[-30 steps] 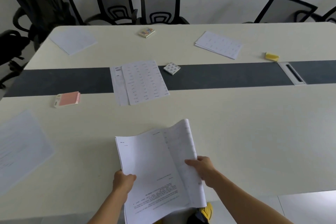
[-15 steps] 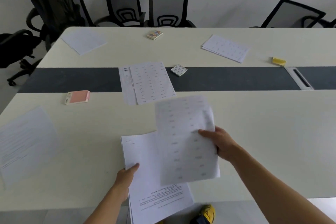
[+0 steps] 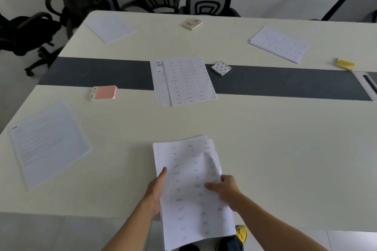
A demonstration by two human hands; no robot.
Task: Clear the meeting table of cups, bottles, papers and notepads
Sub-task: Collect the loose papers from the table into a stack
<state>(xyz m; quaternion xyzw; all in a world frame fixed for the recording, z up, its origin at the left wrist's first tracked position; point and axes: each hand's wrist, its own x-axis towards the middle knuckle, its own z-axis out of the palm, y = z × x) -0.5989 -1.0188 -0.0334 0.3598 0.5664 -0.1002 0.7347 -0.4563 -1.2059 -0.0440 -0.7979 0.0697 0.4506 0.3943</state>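
Gripping from both sides, my left hand [image 3: 156, 190] and right hand [image 3: 226, 189] pinch one stack of printed papers [image 3: 184, 161], thumbs on top, overhanging the near edge of the meeting table [image 3: 285, 149].

Left hand [image 3: 156, 191]: grips the left edge of the paper stack [image 3: 183, 159], thumb flat on top, fingers hidden beneath.
Right hand [image 3: 227, 188]: pinches the right edge, thumb on top.
Forearms: bare, both angled inward from the bottom of the view.
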